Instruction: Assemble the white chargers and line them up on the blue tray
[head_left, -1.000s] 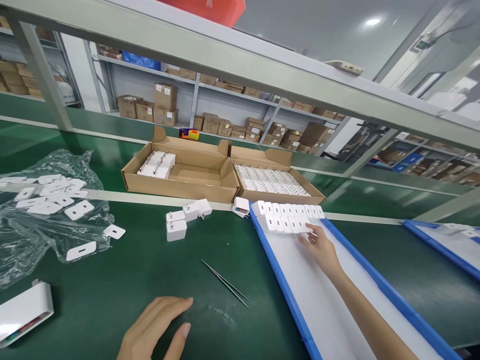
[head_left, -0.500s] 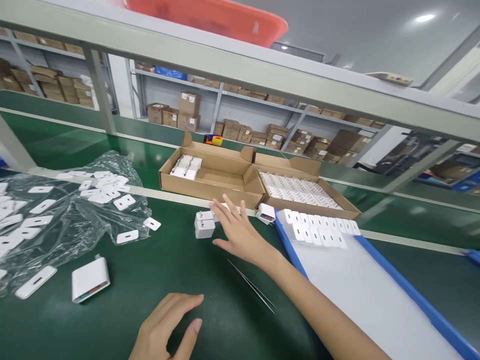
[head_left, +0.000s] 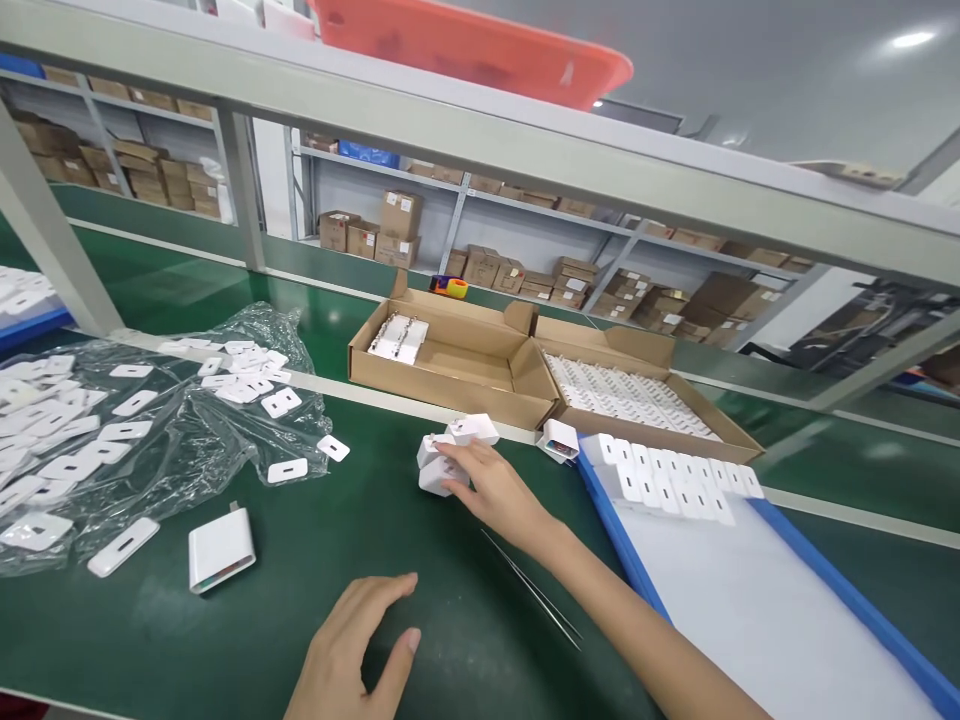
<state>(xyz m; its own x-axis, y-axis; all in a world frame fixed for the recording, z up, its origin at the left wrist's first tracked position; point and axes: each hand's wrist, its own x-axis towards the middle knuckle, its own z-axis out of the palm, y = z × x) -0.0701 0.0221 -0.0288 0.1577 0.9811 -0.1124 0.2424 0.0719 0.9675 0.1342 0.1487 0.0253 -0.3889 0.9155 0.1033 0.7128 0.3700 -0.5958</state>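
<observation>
White plug blocks (head_left: 436, 478) stand clustered on the tabletop (head_left: 375, 530), apparently for easy reach. The right hand (head_left: 504, 492) is at them; whether its fingers (head_left: 468, 458) grip 1, I cannot tell. The left hand (head_left: 345, 645) is empty, fingers parted, near tweezers (head_left: 531, 588) seemingly laid handy.

No text, brand or number is reading clearly. Small white labels (head_left: 406, 204) are showing on a tall carton (head_left: 400, 222) on the rear shelving (head_left: 456, 220), and pale labels are also showing on a carton stack (head_left: 574, 272) farther right, but their print is appearing too small to make out.
</observation>
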